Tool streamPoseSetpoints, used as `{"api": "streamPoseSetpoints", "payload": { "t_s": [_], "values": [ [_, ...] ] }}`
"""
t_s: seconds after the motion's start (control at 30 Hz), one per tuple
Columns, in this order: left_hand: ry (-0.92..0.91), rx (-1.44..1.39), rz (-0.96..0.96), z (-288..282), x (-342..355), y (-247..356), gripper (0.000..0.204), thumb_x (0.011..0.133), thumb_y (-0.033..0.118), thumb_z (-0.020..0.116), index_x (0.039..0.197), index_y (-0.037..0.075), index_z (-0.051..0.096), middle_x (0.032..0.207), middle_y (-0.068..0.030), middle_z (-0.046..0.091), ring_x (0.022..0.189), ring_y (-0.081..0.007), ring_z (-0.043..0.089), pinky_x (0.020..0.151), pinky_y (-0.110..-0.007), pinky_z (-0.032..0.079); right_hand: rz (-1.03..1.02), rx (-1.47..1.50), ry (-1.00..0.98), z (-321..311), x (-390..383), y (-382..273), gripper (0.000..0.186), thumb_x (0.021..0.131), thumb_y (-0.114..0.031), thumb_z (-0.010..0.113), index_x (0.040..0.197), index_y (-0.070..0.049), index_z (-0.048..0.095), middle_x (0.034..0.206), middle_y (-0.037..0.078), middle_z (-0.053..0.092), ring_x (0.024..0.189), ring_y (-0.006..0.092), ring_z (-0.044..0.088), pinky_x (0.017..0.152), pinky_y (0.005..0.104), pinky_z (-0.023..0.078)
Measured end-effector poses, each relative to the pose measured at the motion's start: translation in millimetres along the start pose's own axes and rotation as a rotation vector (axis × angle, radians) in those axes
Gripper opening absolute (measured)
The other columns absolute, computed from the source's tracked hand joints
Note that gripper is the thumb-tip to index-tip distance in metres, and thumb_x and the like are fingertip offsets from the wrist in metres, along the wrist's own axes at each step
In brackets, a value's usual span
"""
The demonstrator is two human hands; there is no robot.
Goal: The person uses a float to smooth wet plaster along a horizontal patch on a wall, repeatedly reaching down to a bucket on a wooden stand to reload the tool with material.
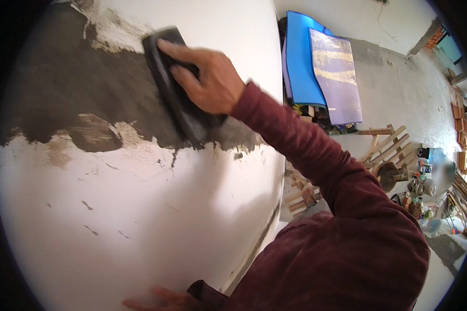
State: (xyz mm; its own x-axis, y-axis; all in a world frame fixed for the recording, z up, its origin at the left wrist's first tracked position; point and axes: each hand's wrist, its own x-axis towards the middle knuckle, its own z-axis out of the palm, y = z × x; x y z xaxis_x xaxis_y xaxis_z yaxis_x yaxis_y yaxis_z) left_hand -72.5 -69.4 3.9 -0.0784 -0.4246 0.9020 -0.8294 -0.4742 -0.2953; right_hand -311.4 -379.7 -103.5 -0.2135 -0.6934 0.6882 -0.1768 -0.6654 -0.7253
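Smoothing: you seem to be working the float (177, 101) across the mortar (83, 72).
Right hand (210, 78): clamped on the float, arm reaching up.
Left hand (163, 298): well apart, low by the wall (140, 243), its fingers spread; contact is too blurred to tell.
Float: against the mortar's right part, slanted, its lower end near the ragged lower edge.
Pressure: best light and even, with the face flat so no corner digs in.
Ragged edge: worth feathering with overlapping strokes.
Bare patch (96, 130): probably needs filling before a final pass.
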Motion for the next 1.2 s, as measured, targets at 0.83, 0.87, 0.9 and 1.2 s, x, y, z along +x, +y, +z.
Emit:
{"api": "streamPoseSetpoints", "payload": {
  "t_s": [0.83, 0.87, 0.9, 1.2],
  "values": [
    [0.045, 0.034, 0.001, 9.2, 2.8, 1.7, 0.081, 0.092, 0.073, 0.049, 0.15, 0.016, 0.051, 0.167, -0.0221, 0.019, 0.156, -0.0428, 0.008, 0.121, -0.061, -0.006, -0.251, -0.059, 0.101, 9.5, 75.0, -23.3, 0.048, 0.087, -0.018, 0.06, 0.135, -0.015, 0.064, 0.093, 0.021, 0.072, 0.077, 0.0372, 0.068, 0.079, 0.0478, 0.056],
    [0.033, 0.059, 0.025, 8.8, 4.3, 0.4, 0.082, 0.092, 0.074, 0.048, 0.151, 0.016, 0.051, 0.167, -0.0216, 0.019, 0.155, -0.0429, 0.008, 0.121, -0.061, -0.006, -0.401, 0.07, 0.302, 28.0, 104.6, -27.5, 0.046, 0.086, -0.021, 0.061, 0.13, -0.013, 0.067, 0.087, 0.022, 0.071, 0.071, 0.0397, 0.066, 0.075, 0.0493, 0.055],
    [0.036, 0.082, 0.033, 10.7, 3.5, 0.5, 0.083, 0.092, 0.075, 0.047, 0.151, 0.017, 0.05, 0.167, -0.0211, 0.019, 0.155, -0.043, 0.009, 0.121, -0.062, -0.005, -0.303, 0.2, 0.04, -2.5, 111.7, -45.0, 0.047, 0.09, -0.021, 0.058, 0.136, -0.009, 0.062, 0.106, 0.027, 0.067, 0.096, 0.0406, 0.064, 0.092, 0.0462, 0.049],
    [0.086, 0.072, 0.051, 15.1, -1.1, -11.8, 0.083, 0.091, 0.077, 0.045, 0.151, 0.02, 0.05, 0.167, -0.0199, 0.019, 0.155, -0.0431, 0.01, 0.118, -0.067, -0.003, 0.476, 0.045, -0.091, 5.9, -124.8, 51.2, 0.055, 0.093, -0.001, 0.05, 0.148, -0.005, 0.048, 0.11, 0.025, 0.069, 0.1, 0.033, 0.068, 0.093, 0.0389, 0.05]
  ]
}}
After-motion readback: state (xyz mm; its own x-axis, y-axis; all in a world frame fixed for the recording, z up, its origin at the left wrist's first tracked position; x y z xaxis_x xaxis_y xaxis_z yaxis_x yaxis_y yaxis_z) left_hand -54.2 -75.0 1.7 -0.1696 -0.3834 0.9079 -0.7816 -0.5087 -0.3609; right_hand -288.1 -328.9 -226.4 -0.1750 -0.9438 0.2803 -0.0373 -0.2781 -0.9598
